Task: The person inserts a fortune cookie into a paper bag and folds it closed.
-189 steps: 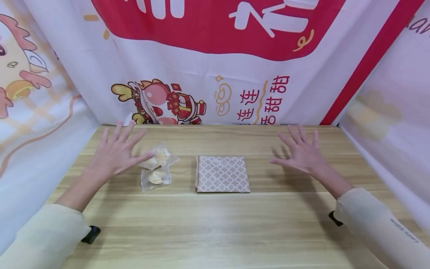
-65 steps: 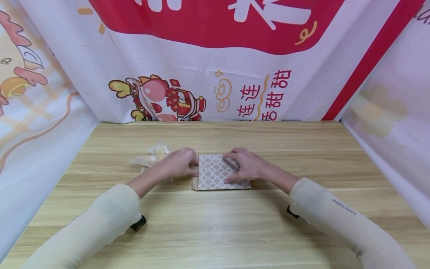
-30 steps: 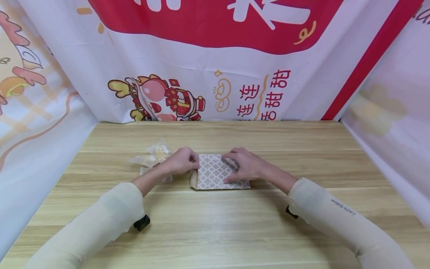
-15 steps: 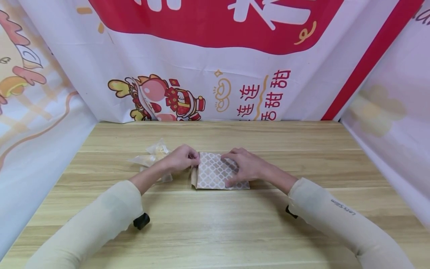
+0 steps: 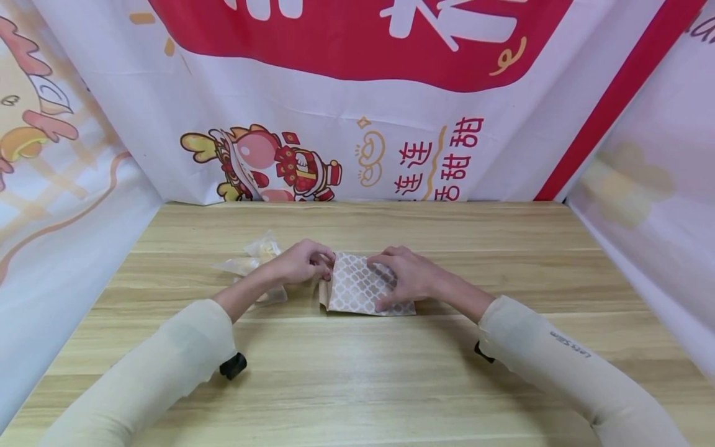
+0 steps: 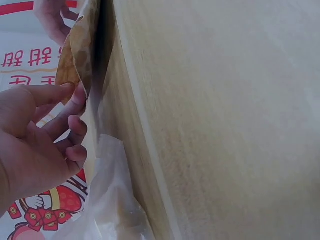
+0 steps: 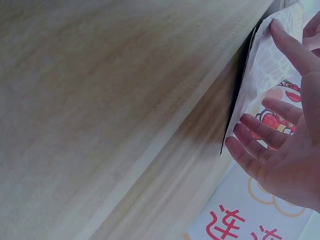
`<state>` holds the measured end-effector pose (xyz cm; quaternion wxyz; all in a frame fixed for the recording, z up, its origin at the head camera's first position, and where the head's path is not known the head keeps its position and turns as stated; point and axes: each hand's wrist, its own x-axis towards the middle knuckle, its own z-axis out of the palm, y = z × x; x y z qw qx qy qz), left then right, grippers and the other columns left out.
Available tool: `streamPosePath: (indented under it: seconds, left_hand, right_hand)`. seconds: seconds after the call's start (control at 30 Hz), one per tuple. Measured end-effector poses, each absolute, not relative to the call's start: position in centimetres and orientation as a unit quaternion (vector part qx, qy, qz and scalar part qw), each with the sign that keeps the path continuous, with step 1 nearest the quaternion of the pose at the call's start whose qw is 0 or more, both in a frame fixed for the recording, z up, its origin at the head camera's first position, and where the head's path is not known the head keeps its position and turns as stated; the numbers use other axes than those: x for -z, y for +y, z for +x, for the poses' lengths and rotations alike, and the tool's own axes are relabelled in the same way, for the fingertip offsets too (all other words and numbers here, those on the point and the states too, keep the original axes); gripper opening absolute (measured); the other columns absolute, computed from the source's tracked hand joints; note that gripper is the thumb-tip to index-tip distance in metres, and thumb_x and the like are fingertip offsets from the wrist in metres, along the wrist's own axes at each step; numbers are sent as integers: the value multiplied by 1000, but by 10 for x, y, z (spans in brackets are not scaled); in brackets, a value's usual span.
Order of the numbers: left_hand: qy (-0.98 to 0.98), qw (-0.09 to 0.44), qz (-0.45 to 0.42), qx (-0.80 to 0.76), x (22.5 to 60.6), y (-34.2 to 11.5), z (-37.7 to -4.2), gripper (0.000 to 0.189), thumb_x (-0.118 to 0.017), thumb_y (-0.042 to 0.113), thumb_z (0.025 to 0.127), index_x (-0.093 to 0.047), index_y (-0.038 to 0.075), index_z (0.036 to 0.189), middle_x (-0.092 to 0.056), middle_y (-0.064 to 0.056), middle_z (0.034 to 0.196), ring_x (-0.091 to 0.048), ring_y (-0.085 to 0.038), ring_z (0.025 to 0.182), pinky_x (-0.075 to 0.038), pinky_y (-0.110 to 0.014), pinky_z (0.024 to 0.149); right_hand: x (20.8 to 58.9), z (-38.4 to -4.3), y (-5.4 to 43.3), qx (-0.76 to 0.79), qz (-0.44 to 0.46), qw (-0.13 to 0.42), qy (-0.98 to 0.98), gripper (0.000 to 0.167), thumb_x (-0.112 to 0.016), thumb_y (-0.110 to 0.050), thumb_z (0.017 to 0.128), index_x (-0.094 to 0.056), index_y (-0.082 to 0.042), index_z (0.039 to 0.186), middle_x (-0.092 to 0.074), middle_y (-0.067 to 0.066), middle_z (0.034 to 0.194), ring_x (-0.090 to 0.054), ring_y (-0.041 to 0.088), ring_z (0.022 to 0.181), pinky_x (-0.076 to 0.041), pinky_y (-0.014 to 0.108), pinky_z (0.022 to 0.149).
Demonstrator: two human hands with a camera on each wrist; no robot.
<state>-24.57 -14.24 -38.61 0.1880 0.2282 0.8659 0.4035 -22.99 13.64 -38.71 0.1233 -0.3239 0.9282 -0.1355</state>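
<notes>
A flat paper bag (image 5: 357, 288) with a white lattice print on tan lies on the table, its brown folded side showing along the left edge. At that edge my left hand (image 5: 301, 262) pinches the paper near the far corner. In the left wrist view, thumb and index finger of the left hand (image 6: 37, 135) hold the raised paper edge (image 6: 82, 52), the other fingers loosely bent. My right hand (image 5: 412, 273) rests on the right part of the bag. The right wrist view shows the right hand (image 7: 295, 155) with spread fingertips against the printed face (image 7: 262, 70).
Clear packets (image 5: 265, 249) with pale yellow contents lie left of the bag, partly behind the left forearm; one packet (image 6: 117, 200) shows low in the left wrist view. The wooden table (image 5: 368, 379) meets a printed cloth backdrop (image 5: 313, 99) at its far edge.
Both hands came in from spread positions over the table to the bag. Lately the left hand lifts the bag's left edge and shifts slightly right; the right hand stays put.
</notes>
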Motion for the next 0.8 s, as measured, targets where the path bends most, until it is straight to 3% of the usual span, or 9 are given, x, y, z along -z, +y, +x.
streamPosePath:
  seconds: [0.1, 0.3, 0.4, 0.53, 0.7, 0.8]
  left_hand:
    - [874, 183, 239, -381, 389, -143, -247, 24, -67, -4, 95, -73, -6, 118, -78, -14, 104, -72, -21, 96, -56, -32, 86]
    - [883, 161, 262, -356, 395, -140, -246, 6, -73, 4, 94, -80, 3, 95, -79, -6, 95, -67, -14, 84, -55, -32, 83]
    - [890, 149, 249, -352, 397, -139, -245, 12, -73, 5, 95, -79, 0, 104, -79, -10, 102, -72, -19, 93, -58, -35, 89]
    - [895, 142, 231, -354, 398, -139, -244, 33, -74, 9, 96, -71, -6, 125, -74, -19, 118, -72, -30, 109, -57, -42, 99]
    - [896, 131, 230, -357, 399, -141, -245, 42, -75, 10, 95, -65, -8, 131, -74, -21, 117, -73, -31, 104, -59, -42, 96]
    - [897, 128, 233, -354, 398, -143, -243, 47, -75, 11, 95, -62, -7, 136, -76, -19, 107, -73, -27, 96, -60, -40, 90]
  right_hand:
    - [386, -229, 136, 133, -320, 128, 929, 99, -90, -57, 73, -49, -18, 154, -53, 13, 147, -49, 31, 134, -48, 52, 110]
    - [385, -230, 135, 135, -313, 137, 930, 98, -90, -56, 74, -48, -20, 155, -52, 12, 147, -48, 30, 135, -46, 51, 111]
    - [386, -230, 136, 139, -314, 137, 929, 98, -90, -55, 74, -49, -19, 155, -52, 12, 148, -48, 30, 135, -46, 51, 112]
    - [387, -230, 137, 144, -320, 125, 928, 100, -91, -55, 72, -49, -17, 154, -51, 14, 149, -47, 31, 136, -44, 52, 113]
    - [387, -231, 137, 156, -324, 103, 927, 107, -90, -60, 70, -47, -11, 155, -50, 16, 151, -46, 33, 138, -40, 54, 116]
    - [388, -232, 137, 155, -325, 102, 927, 112, -89, -64, 69, -45, -10, 156, -49, 17, 153, -45, 34, 140, -38, 56, 117]
